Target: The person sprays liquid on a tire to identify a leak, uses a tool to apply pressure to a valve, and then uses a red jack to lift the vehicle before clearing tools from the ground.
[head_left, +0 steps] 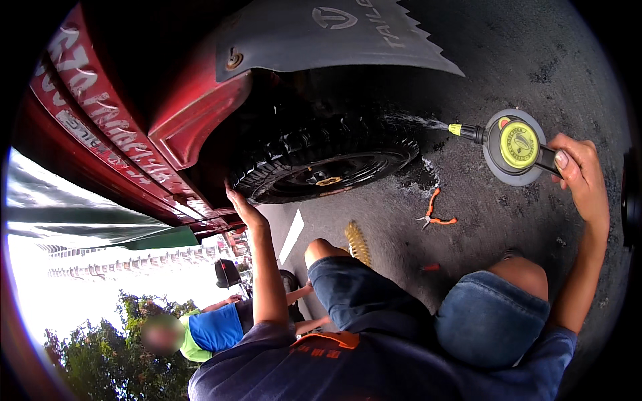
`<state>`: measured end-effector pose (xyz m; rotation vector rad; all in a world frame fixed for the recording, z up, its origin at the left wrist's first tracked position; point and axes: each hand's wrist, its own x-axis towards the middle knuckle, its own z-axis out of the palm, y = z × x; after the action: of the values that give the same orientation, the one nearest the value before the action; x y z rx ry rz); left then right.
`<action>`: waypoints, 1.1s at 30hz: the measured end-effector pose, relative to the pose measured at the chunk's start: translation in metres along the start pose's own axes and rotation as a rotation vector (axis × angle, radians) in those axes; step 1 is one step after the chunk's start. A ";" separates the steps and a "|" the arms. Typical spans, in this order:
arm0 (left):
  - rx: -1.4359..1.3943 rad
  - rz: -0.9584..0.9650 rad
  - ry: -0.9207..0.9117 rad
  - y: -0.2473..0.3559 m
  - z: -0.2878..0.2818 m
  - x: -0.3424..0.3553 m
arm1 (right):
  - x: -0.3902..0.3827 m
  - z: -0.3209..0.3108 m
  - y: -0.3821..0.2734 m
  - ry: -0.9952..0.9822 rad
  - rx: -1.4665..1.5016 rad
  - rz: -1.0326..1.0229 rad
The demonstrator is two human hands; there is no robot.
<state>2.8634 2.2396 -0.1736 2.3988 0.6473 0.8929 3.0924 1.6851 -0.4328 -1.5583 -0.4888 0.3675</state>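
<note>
One sprayer (519, 145) is held over the asphalt (394, 234), the right hand (583, 174) clasping its black handle (546, 160); its long axis runs crosswise, yellow nozzle (455, 128) pointing left, jetting at the wet tyre (319, 162). The left hand (245, 207) touches the tyre's edge, its grip unclear. Orange pliers (434, 208) lie nearby; outdoors, a red vehicle (200, 120), another person (217, 327) and trees (93, 347) show.

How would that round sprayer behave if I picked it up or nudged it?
The sprayer may feel weighty and slosh, since liquid spurts from its yellow nozzle, though its fill is hidden. Its broad grey base suggests it would probably resist tipping. The black handle looks stiff, not floppy.
</note>
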 end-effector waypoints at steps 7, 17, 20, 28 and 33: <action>-0.108 -0.305 0.094 -0.046 -0.017 -0.006 | -0.013 -0.011 0.008 0.056 0.059 0.034; -0.410 -0.962 0.230 -0.129 -0.037 -0.056 | 0.004 0.000 -0.004 -0.033 -0.012 0.007; -0.325 -0.812 0.277 -0.094 -0.029 -0.056 | 0.001 0.003 0.000 -0.015 -0.015 0.030; 0.173 0.018 0.140 0.043 0.004 -0.004 | -0.007 0.001 0.013 0.044 -0.034 0.029; 0.456 0.289 0.039 0.078 0.044 0.008 | -0.003 -0.001 0.003 0.017 -0.023 0.018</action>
<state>2.9197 2.1722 -0.1525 2.9465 0.5754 0.9946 3.0902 1.6829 -0.4357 -1.5875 -0.4677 0.3634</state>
